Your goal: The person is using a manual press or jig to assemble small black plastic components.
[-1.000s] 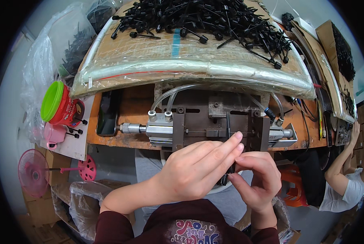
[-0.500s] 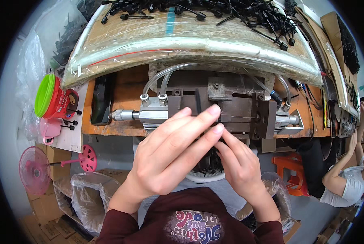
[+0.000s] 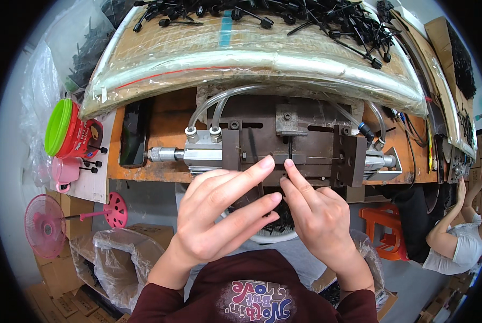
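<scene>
A thin black plastic stick [image 3: 253, 144] rises behind the fingers of my left hand [image 3: 214, 223], which has its first fingers spread. The stick's lower part shows between them, and the exact grip is partly hidden. My right hand [image 3: 321, 215] has its index finger stretched out, the tip on the lower end of another black stick [image 3: 290, 146]. That one lies under a small metal block [image 3: 288, 119] in the middle of a dark metal fixture [image 3: 319, 142]. The right thumb sits a little below and apart from the index tip.
Metal cylinders [image 3: 203, 152] with clear hoses flank the fixture. Behind it, a plastic-wrapped board [image 3: 182, 40] bears many black parts. A phone [image 3: 135, 134], red tub [image 3: 77, 132] and pink cup [image 3: 68, 168] stand left. Below hangs a tub [image 3: 276, 237]. A co-worker [image 3: 456, 237] is at right.
My hands have drawn apart. The left has shifted slightly left and down with its stick. The right index finger now rests on the stick in the fixture, which shows more plainly.
</scene>
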Action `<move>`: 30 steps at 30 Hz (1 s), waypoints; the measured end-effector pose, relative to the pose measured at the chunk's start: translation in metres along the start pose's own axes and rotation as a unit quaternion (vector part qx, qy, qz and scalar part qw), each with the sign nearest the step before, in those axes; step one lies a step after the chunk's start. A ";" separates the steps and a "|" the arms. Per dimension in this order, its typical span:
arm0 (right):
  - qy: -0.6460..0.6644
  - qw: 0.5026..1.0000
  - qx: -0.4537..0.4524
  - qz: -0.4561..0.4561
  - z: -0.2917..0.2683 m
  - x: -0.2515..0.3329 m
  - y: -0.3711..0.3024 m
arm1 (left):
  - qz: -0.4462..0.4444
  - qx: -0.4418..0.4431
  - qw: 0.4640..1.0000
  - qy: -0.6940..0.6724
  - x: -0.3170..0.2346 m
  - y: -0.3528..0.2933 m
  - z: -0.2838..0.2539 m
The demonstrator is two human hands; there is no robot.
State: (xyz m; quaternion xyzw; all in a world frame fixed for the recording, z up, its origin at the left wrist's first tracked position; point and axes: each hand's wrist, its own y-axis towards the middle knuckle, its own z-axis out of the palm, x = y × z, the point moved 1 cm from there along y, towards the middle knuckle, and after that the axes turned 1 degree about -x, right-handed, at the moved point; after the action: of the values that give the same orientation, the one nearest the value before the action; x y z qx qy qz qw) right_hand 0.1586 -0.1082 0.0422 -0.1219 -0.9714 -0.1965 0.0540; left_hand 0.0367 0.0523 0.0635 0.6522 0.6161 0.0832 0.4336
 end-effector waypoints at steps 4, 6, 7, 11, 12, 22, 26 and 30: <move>0.007 1.000 0.015 0.005 -0.005 0.001 0.003 | -0.005 -0.023 1.000 -0.007 -0.004 -0.004 0.006; 0.023 0.999 0.035 0.003 -0.013 -0.002 0.006 | -0.020 -0.016 0.999 -0.019 -0.006 -0.005 0.006; 0.054 0.998 0.023 0.003 -0.019 -0.007 0.009 | -0.027 -0.017 0.999 -0.024 -0.007 -0.007 0.007; 0.033 0.987 -0.158 -0.023 -0.047 -0.047 0.049 | -0.049 -0.028 0.996 -0.068 -0.009 -0.010 0.014; 0.041 0.982 -0.182 0.024 -0.056 -0.058 0.063 | -0.056 -0.028 0.995 -0.079 -0.008 -0.012 0.016; -0.250 0.954 -0.159 0.040 -0.085 -0.209 0.191 | -0.043 0.039 0.998 -0.018 -0.016 -0.015 0.051; -0.154 0.982 -0.098 0.055 -0.060 -0.227 0.212 | -0.038 0.054 0.997 0.030 -0.013 -0.015 0.061; -0.101 0.992 -0.068 0.039 -0.060 -0.213 0.210 | -0.043 0.070 0.995 0.052 -0.014 -0.011 0.063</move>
State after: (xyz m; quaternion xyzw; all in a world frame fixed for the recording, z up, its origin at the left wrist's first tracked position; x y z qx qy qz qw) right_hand 0.4219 0.0102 0.1419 -0.1824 -0.9508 -0.2463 -0.0449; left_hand 0.0660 0.0094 0.0231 0.6484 0.6698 0.0547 0.3576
